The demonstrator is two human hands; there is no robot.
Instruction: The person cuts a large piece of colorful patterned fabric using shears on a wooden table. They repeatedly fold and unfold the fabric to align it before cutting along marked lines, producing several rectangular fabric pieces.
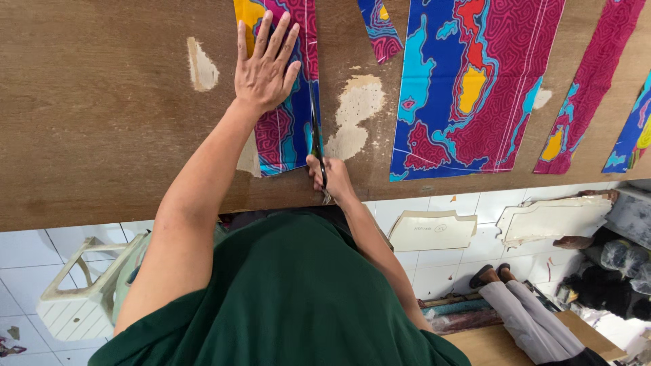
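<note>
Cutting up the cloth strip (288,129): my left hand (264,68) presses it, fingers spread; right hand (332,177) clamps the scissors (316,139); blades partway along; other cut pieces (475,88) lie right.

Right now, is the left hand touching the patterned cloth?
Touching. The head view shows the left hand pressed flat, fingers spread, on the patterned cloth lying on the table.

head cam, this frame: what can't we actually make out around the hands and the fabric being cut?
- Scissors handles: head view, hidden inside the right hand.
- Printed fabric strip: top cut off by the frame edge; part covered by the left hand.
- Wooden table: left end runs out of frame.
- Person seated lower right: only legs and shoes show, rest cut off.
</note>
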